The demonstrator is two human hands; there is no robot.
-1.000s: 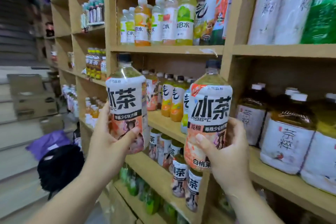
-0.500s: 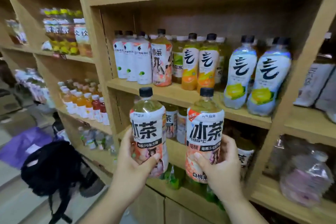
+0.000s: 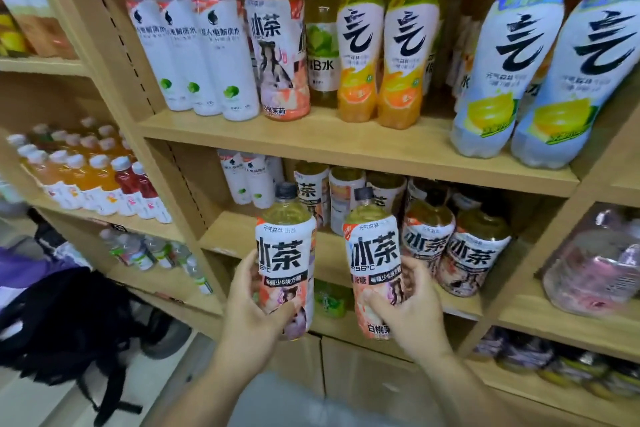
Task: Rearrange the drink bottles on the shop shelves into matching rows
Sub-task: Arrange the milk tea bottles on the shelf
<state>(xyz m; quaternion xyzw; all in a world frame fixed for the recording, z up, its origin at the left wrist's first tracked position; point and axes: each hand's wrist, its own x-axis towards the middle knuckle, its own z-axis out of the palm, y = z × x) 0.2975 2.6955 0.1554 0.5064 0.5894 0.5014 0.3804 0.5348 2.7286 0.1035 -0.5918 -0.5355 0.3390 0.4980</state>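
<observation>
So you've got one peach iced tea in each fist right now. Your left hand (image 3: pixel 249 309) is wrapped round the left tea bottle (image 3: pixel 285 253) and your right hand (image 3: pixel 412 315) round the right tea bottle (image 3: pixel 375 260). Both are upright, held in the air just in front of the lower shelf (image 3: pixel 232 232).

I'd call the job about midway. Two matching shelved tea bottles (image 3: pixel 450 246) already stand at the front right of that shelf, with a few blurry ones behind. So there's a row to join, with bare board to its left.

What's left, I reckon: park your two, then fetch the stray tea bottle (image 3: pixel 277 45) from the upper shelf (image 3: pixel 346 146). It's wedged between three white electrolyte waters (image 3: pixel 194 52) and a lime drink (image 3: pixel 322 45). Also up there are two orange-label bottles (image 3: pixel 384 45) and two big lemon-label bottles (image 3: pixel 550 63), already paired.
</observation>
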